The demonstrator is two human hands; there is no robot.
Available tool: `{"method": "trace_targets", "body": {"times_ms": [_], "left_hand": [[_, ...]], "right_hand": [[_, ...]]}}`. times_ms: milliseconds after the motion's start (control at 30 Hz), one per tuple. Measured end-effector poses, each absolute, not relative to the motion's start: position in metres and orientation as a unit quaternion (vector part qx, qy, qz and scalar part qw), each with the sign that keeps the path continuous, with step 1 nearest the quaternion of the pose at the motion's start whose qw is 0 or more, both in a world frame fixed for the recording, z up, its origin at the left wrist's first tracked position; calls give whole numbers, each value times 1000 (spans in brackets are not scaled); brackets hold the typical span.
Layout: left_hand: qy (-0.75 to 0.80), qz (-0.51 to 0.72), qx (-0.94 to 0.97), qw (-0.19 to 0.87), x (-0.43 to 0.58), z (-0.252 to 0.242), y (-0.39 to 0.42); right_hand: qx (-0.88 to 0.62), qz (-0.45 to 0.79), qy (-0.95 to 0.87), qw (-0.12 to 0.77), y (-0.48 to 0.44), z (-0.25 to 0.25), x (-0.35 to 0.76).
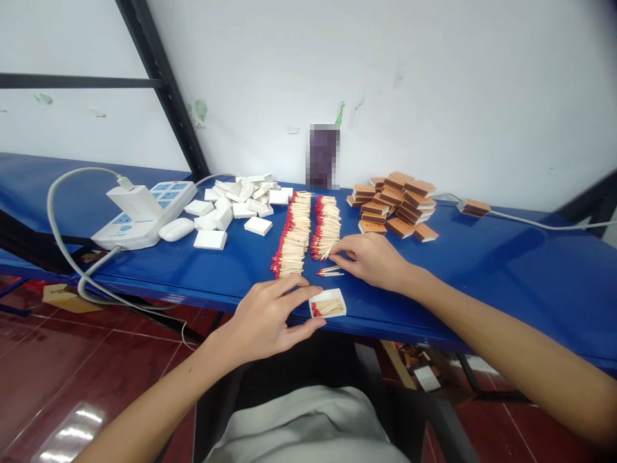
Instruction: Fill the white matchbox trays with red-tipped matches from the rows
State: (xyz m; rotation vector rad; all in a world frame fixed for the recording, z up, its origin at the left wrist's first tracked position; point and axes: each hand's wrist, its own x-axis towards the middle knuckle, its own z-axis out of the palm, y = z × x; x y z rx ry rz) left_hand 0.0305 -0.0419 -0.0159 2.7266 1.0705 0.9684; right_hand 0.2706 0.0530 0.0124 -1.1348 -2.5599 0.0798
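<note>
My left hand (274, 315) grips a small white matchbox tray (341, 301) at the table's front edge, thumb and forefinger on its left end. Red-tipped matches (328, 307) lie inside the tray. My right hand (373, 260) is closed in a pinch at the near end of the shorter match row (326, 222), its fingertips on the matches there. Just below those fingertips, a few loose matches (330, 271) lie on the table. A longer match row (295, 231) runs alongside on the left, heads pointing left.
White trays (236, 199) are heaped at the back left, orange-brown matchbox sleeves (400, 199) at the back right. One separate stack (475, 207) sits farther right by a cable. A power strip (144, 218) and a white rounded case (177, 229) occupy the left side. A wall bounds the back.
</note>
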Motion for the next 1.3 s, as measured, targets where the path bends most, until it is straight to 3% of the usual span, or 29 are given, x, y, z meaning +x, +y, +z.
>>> {"method": "trace_targets", "body": {"times_ms": [267, 533, 900, 1167, 1300], "left_hand": [[349, 312, 883, 23, 30, -16, -41], [347, 312, 884, 24, 30, -15, -41], [347, 312, 884, 29, 30, -16, -41], [349, 313, 883, 27, 30, -17, -41], [350, 312, 883, 30, 30, -16, -42]], "right_hand": [[-378, -31, -900, 214, 55, 12, 275], [-340, -46, -929, 138, 54, 15, 277], [-356, -13, -927, 113, 52, 19, 272], [-326, 36, -927, 183, 47, 21, 274], [-307, 49, -936, 168, 45, 21, 275]]}}
